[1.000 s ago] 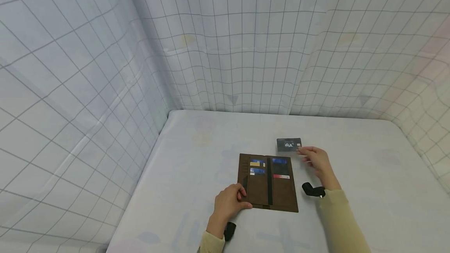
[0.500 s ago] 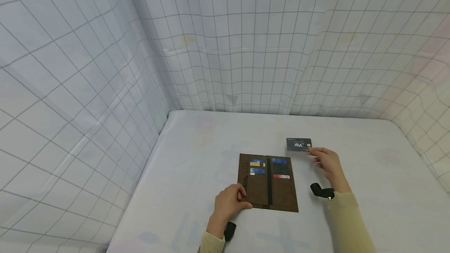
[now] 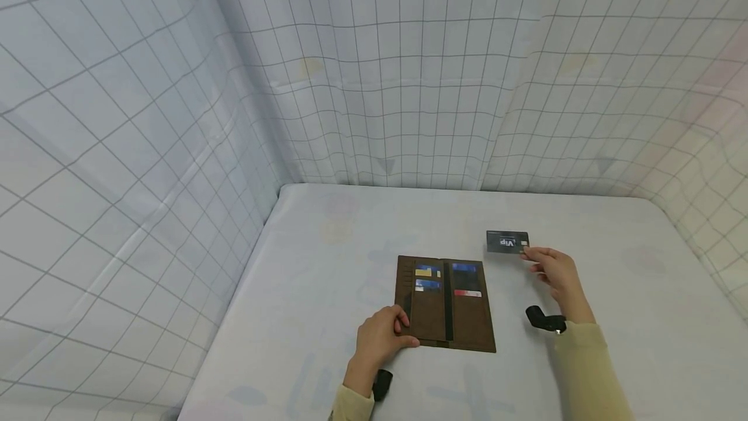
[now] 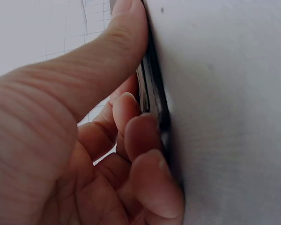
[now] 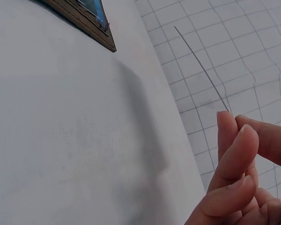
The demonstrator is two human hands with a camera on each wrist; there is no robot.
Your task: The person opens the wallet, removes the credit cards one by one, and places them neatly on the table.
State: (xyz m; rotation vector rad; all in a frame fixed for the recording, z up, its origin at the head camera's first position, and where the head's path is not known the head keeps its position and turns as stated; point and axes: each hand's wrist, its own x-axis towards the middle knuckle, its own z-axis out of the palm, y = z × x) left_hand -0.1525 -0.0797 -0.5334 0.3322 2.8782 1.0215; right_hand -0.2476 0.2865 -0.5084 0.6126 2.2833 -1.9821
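A long brown wallet point(image 3: 473, 327) lies spread flat on the table, several cards point(image 3: 428, 284) showing in its slots on both halves. My left hand point(image 3: 378, 338) grips its near left corner, thumb along the near edge and fingers bent over the left side. The left wrist view has the wallet's edge point(image 4: 153, 96) between thumb and fingertips. Beyond the wallet to the right, my right hand point(image 3: 555, 273) pinches a black "Vip" card point(image 3: 502, 241) by its near right corner. Seen edge-on in the right wrist view, the card point(image 5: 201, 68) is a thin line raised above the table, its shadow below.
A white cloth covers the table point(image 3: 304, 291). White curtains with a dark grid point(image 3: 397, 83) hang behind it and at both sides. Each wrist carries a small black device point(image 3: 546, 321), close above the cloth.
My right hand has moved to the right with the card, away from over the wallet's far right corner. The left hand and the wallet have stayed in place.
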